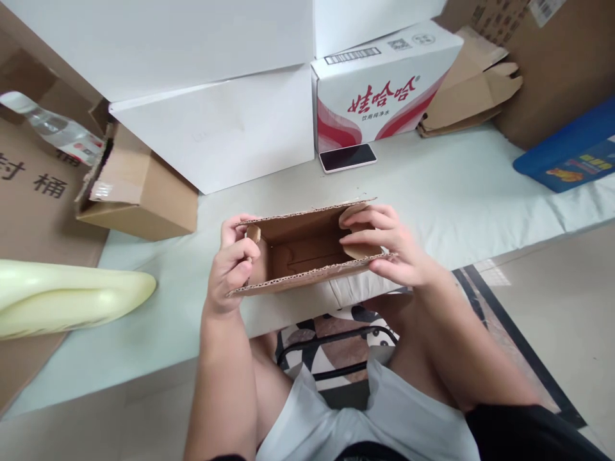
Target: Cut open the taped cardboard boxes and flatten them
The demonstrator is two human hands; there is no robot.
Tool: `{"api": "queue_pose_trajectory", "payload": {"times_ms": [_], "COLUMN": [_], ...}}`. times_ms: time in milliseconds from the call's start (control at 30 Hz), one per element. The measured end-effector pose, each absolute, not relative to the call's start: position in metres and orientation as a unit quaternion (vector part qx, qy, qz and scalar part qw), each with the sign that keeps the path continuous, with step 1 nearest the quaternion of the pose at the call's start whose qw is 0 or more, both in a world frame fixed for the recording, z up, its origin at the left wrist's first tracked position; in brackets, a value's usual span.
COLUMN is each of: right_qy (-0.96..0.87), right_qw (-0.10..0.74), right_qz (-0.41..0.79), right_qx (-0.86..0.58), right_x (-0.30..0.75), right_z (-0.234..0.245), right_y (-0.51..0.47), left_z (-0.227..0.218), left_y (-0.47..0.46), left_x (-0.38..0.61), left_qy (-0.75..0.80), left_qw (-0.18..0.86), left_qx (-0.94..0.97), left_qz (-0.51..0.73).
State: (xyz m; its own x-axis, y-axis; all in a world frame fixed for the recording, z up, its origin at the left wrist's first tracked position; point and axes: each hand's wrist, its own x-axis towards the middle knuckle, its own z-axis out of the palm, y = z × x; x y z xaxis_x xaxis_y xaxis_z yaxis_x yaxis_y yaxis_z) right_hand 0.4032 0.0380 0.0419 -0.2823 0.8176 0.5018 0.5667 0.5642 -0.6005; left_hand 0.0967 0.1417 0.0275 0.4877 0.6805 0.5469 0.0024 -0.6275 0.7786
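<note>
Between my left hand (233,266), fingers curled closely around one end, and my right hand (401,246), half-open with fingertips inside and thumb at the near edge of the other, I grip a cardboard box (302,280), walls already raised, top left unclosed.

Held box (307,246) underside hidden, yellow obj. (72,298) cut off @ L edge.

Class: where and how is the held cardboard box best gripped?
Likely by its short ends, left grip from the left, right grip from the right: the held cardboard box is long and narrow, its opening uncovered, so each end can be clasped inside and out.
</note>
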Motion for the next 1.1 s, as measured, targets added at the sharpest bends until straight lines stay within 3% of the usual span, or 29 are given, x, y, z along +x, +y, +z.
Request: {"api": "queue_pose_trajectory", "payload": {"times_ms": [133,367,767,1100], "right_qy": [-0.798,-0.802,-0.767,-0.741], "right_qw": [0.342,0.325,0.45,0.459], "right_qz": [0.157,0.162,0.22,0.223], "right_qx": [-0.471,-0.475,-0.401,-0.437], "right_x": [0.3991,0.3974,0.3983,0.3925], "right_z": [0.0399,0.0442,0.0432,0.0372], "right_y": [0.0372,0.0364,0.0394,0.0381], "left_z": [0.0268,0.0267,0.0278,0.0282], "left_y": [0.144,0.1399,0.1378,0.1345], "left_x": [0.0955,0.0974,0.1003,0.1028], "left_qy": [0.247,0.248,0.223,0.25], "left_qw": [0.369,0.384,0.395,0.419], "left_qx": [0.772,0.764,0.758,0.727], "left_qz": [0.455,0.456,0.468,0.484]}}
